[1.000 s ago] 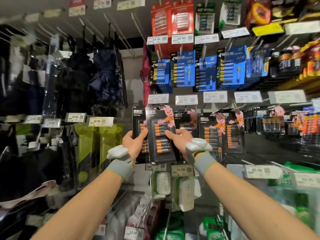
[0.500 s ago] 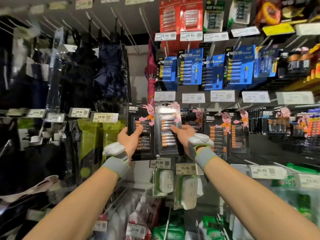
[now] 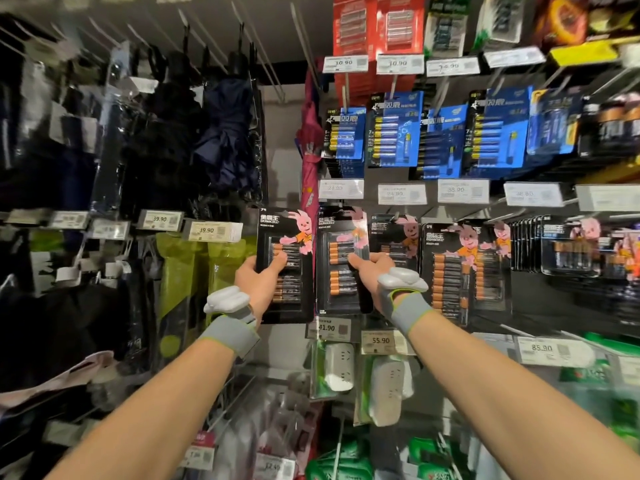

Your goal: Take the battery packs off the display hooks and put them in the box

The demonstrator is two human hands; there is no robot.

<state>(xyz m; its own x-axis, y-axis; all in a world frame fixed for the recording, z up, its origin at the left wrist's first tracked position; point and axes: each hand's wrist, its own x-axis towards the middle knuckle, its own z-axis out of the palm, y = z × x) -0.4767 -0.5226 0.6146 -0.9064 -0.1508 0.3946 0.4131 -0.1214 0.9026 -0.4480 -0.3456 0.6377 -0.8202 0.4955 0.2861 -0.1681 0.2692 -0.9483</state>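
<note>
My left hand point(image 3: 258, 277) grips a black battery pack point(image 3: 289, 244) with a pink rabbit on it by its left edge, thumb across the front. My right hand point(image 3: 372, 268) grips a second black battery pack point(image 3: 341, 289) by its right edge. Both packs are upright, side by side, in front of the display. More black packs of the same kind point(image 3: 464, 271) hang on hooks to the right. Blue battery packs point(image 3: 394, 129) hang one row higher. No box is in view.
Red battery packs point(image 3: 377, 22) hang at the top. Price tags point(image 3: 329, 328) run below each row. White power strips point(image 3: 341, 368) hang under my hands. Dark folded umbrellas point(image 3: 225, 133) and green packs point(image 3: 180, 268) fill the left side. Bare hook rods point(image 3: 270, 71) stick out above.
The two packs overlapped in front of the hooks a second ago; my left hand has drawn its pack out to the left, and both now stand apart side by side, slightly higher.
</note>
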